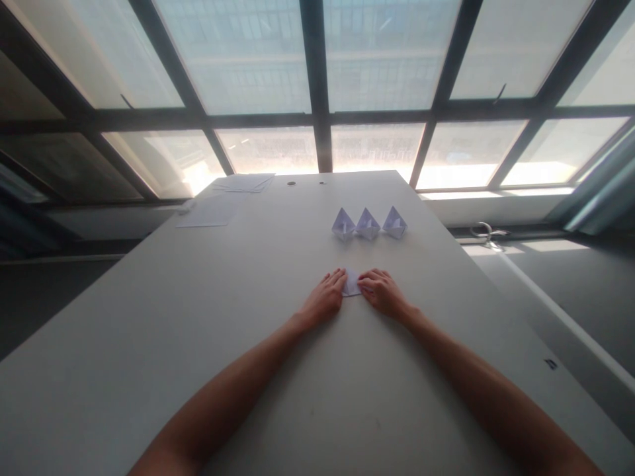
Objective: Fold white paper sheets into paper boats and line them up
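A small piece of folded white paper lies on the table between my two hands. My left hand rests over its left side, palm down, with the fingers stretched out flat. At the right edge of the paper, my right hand has its fingers curled in and pinches that edge. Beyond the hands stand three pointed origami pieces, which look like folded paper boats: a left one, a middle one and a right one. Parts of the paper are hidden under my fingers.
The long white table reaches toward large windows. Flat white sheets lie at its far left, with more paper behind them. A round cable hole is near the far edge. White cables are right of the table.
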A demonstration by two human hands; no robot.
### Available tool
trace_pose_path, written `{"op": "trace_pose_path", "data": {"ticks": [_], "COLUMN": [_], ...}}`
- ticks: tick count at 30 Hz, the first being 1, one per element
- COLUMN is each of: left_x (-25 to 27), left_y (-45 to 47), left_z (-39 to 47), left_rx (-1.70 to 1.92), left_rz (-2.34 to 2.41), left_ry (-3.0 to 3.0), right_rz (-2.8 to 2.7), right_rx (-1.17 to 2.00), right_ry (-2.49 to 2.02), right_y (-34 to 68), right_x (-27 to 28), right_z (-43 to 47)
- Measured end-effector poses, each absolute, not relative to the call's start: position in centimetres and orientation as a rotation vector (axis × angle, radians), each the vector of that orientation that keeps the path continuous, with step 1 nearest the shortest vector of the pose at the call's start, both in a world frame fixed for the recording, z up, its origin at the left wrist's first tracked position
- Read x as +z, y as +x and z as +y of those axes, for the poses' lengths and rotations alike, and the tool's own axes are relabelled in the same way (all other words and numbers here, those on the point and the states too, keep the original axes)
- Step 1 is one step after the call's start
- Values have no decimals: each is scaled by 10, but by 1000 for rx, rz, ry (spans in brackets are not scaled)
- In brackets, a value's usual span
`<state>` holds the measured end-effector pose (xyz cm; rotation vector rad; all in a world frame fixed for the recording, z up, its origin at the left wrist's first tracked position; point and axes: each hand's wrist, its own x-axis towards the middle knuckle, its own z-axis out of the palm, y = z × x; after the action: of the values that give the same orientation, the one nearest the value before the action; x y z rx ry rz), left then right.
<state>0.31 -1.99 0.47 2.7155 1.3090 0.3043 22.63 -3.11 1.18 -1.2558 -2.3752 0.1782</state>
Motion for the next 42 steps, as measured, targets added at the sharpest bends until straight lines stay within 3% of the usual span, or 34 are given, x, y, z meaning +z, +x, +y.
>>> {"op": "trace_pose_path", "data": {"ticks": [5,21,42], "left_x": [-1,3,11], "left_y": [5,9,6], "left_z": [-18,-23,-21], "left_rx": [256,208,478], "left_rz": [1272,1485,1565], "left_ry": [2714,2678,2571], "right_rz": [-2502,-2440,-2190], "right_rx": [242,214,271], "right_ry": [-1176,-1648,-1373], "right_y": [220,220,234], "right_x": [9,0,1], "right_z": [-34,-33,-24]}}
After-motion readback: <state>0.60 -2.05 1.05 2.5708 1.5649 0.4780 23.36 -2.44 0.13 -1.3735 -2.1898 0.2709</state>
